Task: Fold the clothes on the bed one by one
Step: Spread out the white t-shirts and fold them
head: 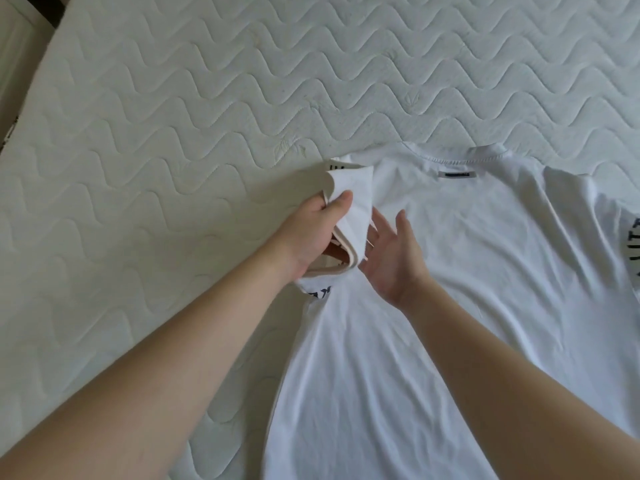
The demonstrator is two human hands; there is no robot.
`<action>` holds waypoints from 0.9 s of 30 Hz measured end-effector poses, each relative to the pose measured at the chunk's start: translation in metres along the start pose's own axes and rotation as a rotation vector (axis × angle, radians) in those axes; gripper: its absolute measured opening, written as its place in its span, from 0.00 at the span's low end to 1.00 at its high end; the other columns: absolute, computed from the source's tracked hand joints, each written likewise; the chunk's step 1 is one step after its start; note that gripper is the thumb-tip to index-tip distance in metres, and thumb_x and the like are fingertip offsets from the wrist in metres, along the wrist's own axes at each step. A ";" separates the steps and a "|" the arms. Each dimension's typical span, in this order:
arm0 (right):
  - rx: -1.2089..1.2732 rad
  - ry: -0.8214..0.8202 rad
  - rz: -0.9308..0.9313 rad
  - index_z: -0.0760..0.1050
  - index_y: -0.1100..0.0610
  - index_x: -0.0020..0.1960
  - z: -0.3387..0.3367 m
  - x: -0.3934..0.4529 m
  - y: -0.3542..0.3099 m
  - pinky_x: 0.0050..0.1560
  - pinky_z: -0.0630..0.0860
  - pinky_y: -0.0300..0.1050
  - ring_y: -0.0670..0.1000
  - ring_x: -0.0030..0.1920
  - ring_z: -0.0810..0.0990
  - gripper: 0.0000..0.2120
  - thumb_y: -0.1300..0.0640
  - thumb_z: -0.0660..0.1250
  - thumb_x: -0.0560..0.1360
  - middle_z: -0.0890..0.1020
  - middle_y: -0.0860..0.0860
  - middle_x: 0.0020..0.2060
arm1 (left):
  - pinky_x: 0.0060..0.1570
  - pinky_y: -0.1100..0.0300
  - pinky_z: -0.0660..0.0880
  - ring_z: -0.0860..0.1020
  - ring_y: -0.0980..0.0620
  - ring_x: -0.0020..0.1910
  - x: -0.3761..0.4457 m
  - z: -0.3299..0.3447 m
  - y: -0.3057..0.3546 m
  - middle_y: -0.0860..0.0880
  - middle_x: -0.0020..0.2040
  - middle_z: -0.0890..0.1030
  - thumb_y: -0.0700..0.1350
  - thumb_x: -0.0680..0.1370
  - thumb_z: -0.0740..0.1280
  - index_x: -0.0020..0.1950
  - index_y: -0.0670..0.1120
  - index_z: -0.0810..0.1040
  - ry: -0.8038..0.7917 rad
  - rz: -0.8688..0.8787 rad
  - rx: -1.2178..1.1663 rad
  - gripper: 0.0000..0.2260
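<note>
Early days imo; white t-shirt [433, 271] is spread flat on the bed [173, 116] w/ collar [453, 157] away from the person, body not folded yet; only the left sleeve [349, 199] is getting pulled in; left hand [311, 230] grips that sleeve, right hand [391, 251] is loose, fingers straight, just beside it; right sleeve and everything else left to do; bed is a bare quilted mattress w/ wavy stitching; bit of floor [17, 64] shows top left.

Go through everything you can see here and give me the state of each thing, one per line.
White cotton t-shirt: spread flat on the bed, collar away from the person.
Its left sleeve: lifted and bunched, partly folded inward.
Left hand: grip closed on that sleeve.
Right hand: open, palm up beside the sleeve.
White quilted mattress: bare, uncovered.
</note>
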State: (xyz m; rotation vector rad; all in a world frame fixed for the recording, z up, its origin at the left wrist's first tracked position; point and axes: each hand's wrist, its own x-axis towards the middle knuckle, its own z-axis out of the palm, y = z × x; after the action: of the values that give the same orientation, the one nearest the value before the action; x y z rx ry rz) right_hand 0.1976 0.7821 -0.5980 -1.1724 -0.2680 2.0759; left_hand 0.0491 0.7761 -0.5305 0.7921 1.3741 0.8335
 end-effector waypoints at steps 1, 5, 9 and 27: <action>0.033 -0.017 0.006 0.65 0.50 0.75 -0.002 -0.004 -0.004 0.72 0.65 0.57 0.56 0.69 0.74 0.31 0.36 0.43 0.81 0.75 0.53 0.69 | 0.56 0.50 0.78 0.84 0.51 0.49 0.000 0.013 0.001 0.51 0.47 0.86 0.58 0.74 0.64 0.44 0.58 0.84 -0.028 -0.008 0.034 0.10; 0.150 0.033 0.042 0.72 0.53 0.69 -0.017 -0.018 -0.019 0.59 0.75 0.56 0.59 0.60 0.81 0.33 0.33 0.45 0.80 0.81 0.57 0.61 | 0.58 0.49 0.77 0.83 0.53 0.48 0.000 0.059 -0.006 0.52 0.46 0.85 0.60 0.77 0.61 0.47 0.54 0.81 -0.082 -0.046 0.195 0.13; 0.199 0.122 0.052 0.78 0.55 0.61 -0.041 -0.022 -0.023 0.47 0.79 0.52 0.59 0.51 0.85 0.32 0.33 0.48 0.79 0.84 0.58 0.54 | 0.62 0.50 0.73 0.80 0.52 0.53 0.006 0.091 -0.017 0.52 0.52 0.83 0.56 0.81 0.58 0.57 0.53 0.79 -0.103 -0.075 0.333 0.14; -0.735 0.668 -0.154 0.64 0.49 0.72 -0.105 -0.054 -0.018 0.51 0.73 0.45 0.47 0.53 0.78 0.34 0.35 0.67 0.72 0.78 0.45 0.54 | 0.59 0.61 0.69 0.76 0.49 0.57 0.121 0.036 -0.028 0.47 0.69 0.69 0.38 0.81 0.59 0.70 0.45 0.72 0.044 0.288 1.054 0.17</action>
State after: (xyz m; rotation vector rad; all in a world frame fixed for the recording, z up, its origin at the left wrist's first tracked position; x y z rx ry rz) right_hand 0.3088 0.7405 -0.6126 -2.1163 -0.7964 1.3543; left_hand 0.0881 0.8671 -0.6128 1.8129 1.7514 0.2740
